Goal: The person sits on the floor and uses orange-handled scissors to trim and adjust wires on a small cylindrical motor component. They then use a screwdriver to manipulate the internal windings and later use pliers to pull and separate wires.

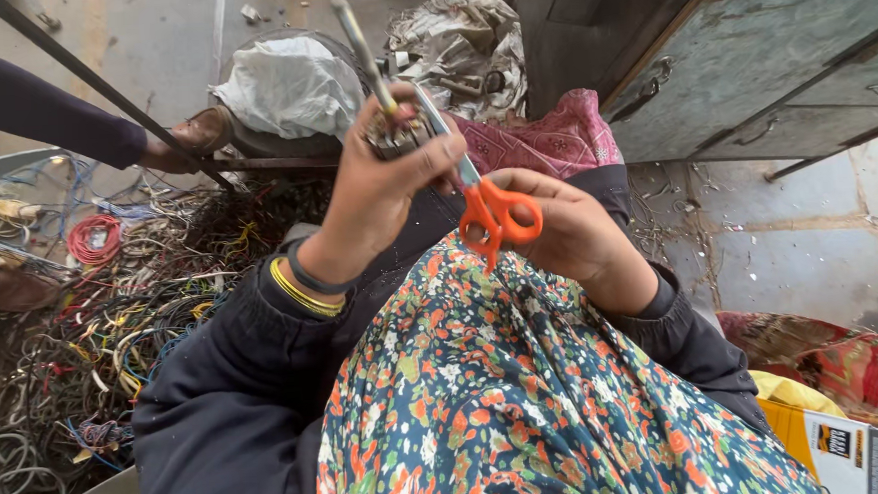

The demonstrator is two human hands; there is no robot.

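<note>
My left hand (381, 185) is raised in front of me and grips a small grey bundle of wire (393, 137), with a thin yellow-green cable (358, 41) sticking up out of it. My right hand (563, 225) holds orange-handled scissors (492, 214); their blades (443, 126) point up and left and meet the bundle by my left thumb. Both sleeves are dark. Two bangles, one yellow and one dark, circle my left wrist (306, 284). A floral cloth (527, 403) covers my lap below the hands.
A heap of tangled scrap wires (93, 325) fills the floor on the left. Another person's dark sleeve and hand (72, 121) reach in at upper left near a metal rod (100, 84). A white sack (290, 84), crumpled cloth, a metal cabinet (750, 70) and boxes (850, 446) surround me.
</note>
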